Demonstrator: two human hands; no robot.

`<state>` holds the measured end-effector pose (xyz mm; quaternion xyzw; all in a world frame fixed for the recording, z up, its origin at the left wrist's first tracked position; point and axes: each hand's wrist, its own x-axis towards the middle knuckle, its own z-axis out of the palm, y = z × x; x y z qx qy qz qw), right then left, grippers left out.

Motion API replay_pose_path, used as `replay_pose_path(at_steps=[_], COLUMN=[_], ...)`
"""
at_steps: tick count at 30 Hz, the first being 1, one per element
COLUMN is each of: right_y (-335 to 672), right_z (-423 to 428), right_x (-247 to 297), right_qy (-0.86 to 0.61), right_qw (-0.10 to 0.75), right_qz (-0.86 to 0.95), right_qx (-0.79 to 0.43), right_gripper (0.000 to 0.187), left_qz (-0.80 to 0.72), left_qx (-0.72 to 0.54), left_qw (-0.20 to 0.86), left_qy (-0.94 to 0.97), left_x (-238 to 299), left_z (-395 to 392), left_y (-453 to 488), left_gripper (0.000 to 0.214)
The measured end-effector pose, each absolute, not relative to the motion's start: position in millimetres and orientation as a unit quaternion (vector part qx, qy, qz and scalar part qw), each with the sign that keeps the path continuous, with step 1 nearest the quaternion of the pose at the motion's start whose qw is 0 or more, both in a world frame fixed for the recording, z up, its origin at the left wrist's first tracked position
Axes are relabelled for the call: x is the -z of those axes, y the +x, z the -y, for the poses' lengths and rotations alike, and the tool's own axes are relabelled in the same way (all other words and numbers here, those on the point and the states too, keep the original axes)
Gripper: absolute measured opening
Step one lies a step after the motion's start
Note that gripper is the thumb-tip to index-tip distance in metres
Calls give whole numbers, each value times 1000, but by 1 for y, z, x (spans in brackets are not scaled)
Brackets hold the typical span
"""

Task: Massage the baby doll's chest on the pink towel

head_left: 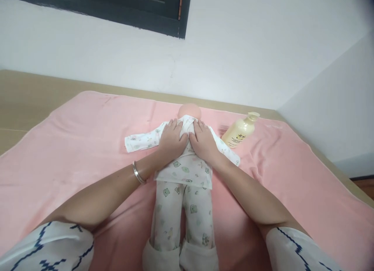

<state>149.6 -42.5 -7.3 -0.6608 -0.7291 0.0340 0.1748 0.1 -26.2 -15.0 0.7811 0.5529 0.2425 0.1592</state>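
A baby doll [189,110] lies on a pink blanket with its head away from me. It wears a white printed top [182,169] and matching trousers [169,212] with turned-up cuffs. My left hand [173,137] rests flat on the upper left of the doll's body, fingers stretched toward its shoulder. On the other side my right hand [203,141] lies flat in the same way, and the two thumbs nearly meet in the middle. Neither hand grips anything. Both sleeves of the top spread outward. The doll's face does not show.
To the right of the doll a pale yellow pump bottle [240,132] leans on the pink blanket [87,146]. Wooden surface [23,95] shows around the blanket's edges. Behind it rises a white wall [233,60] with a dark window frame [169,25].
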Motion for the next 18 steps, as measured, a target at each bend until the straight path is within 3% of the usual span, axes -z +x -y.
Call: replay_pose_path(at_steps=[9, 14, 18], right_y=[154, 160, 154], right_z=[39, 35, 47], right_x=[2, -6, -12], right_qy=[-650, -637, -652], right_qw=[150, 131, 96], right_qz=[743, 757, 751], right_qx=[-50, -70, -46], right_gripper=[70, 71, 68], left_qz=[-539, -466, -438], left_qx=[-236, -208, -179], left_qw=[114, 34, 40], left_qy=[801, 860, 880], left_x=[17, 3, -2], left_z=[23, 38, 30], left_y=[-3, -5, -13], left_gripper=[62, 52, 41])
